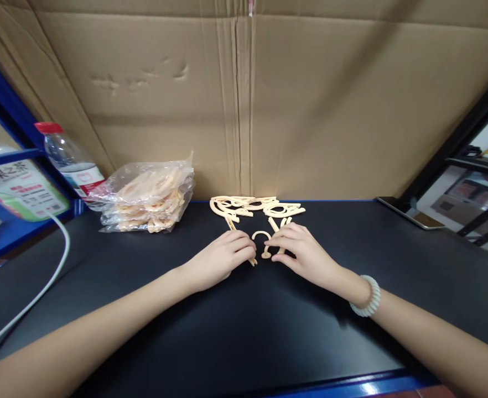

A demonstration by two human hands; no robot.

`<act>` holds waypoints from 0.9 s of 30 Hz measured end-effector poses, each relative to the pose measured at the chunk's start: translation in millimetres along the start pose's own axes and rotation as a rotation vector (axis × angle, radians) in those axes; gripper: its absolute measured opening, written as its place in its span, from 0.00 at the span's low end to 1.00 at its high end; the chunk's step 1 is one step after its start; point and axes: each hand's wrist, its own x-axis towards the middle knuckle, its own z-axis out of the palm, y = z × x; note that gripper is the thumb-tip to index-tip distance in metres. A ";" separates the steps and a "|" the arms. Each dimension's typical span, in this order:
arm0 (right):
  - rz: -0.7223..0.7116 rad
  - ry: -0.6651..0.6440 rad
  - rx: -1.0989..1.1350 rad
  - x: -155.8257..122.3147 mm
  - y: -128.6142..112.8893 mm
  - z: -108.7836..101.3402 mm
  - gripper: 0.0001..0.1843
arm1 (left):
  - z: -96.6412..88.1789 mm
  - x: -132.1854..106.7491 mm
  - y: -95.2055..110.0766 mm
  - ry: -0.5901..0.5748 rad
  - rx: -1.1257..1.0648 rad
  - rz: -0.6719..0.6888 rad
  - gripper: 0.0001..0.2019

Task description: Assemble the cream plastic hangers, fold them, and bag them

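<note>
In the middle of the black table, my left hand (227,254) has its fingers curled round a cream plastic hanger arm (253,262). The end of the arm pokes out below the fingertips. Opposite it, my right hand (300,251) is closed on another cream hanger piece (282,250), mostly hidden by the fingers. Between the hands lies a curved hanger hook (262,234) with a round base, close to the right fingertips; whether they touch it I cannot tell. Slim cream strips (273,224) stick out just beyond the right hand.
Several cream hanger pieces (244,205) lie in a loose pile behind the hands. To the left stand a clear bag (156,190) of similar parts and a red-capped bottle (72,160). A phone-like slab (410,213) lies far right. A white cable (61,265) crosses the left side.
</note>
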 end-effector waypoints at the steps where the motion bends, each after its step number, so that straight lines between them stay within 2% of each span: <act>1: -0.006 0.001 0.006 -0.7 -0.7 -1.0 0.13 | 0.4 -0.7 -0.6 0.011 0.004 -0.005 0.19; 6: -0.124 -0.044 -0.001 -3.6 -9.5 -2.6 0.10 | 3.0 -3.0 1.4 0.013 -0.053 -0.051 0.19; 9: -0.161 -0.076 -0.036 -4.5 -13.9 -3.0 0.09 | 2.3 -2.6 5.1 0.000 -0.142 -0.094 0.12; 11: -0.161 -0.090 -0.052 -4.7 -15.1 -3.6 0.09 | 1.3 -2.1 6.4 -0.016 -0.176 -0.104 0.08; 13: -0.152 -0.103 -0.057 -4.9 -15.1 -4.3 0.10 | 0.8 -1.8 6.5 -0.024 -0.154 -0.092 0.07; 17: -0.130 -0.113 -0.067 -5.5 -14.3 -3.9 0.12 | 2.5 -2.3 10.5 0.033 0.051 -0.123 0.11; 20: -0.115 -0.120 -0.077 -5.8 -13.6 -1.8 0.14 | 4.5 -2.4 21.6 0.035 0.146 -0.180 0.11; 24: -0.117 -0.122 -0.089 -5.1 -10.0 -3.9 0.16 | 6.1 -2.6 33.7 -0.025 0.089 -0.203 0.10; 27: -0.094 -0.087 -0.118 -3.9 -3.7 -13.2 0.16 | 7.4 -4.0 30.4 -0.022 -0.001 -0.236 0.12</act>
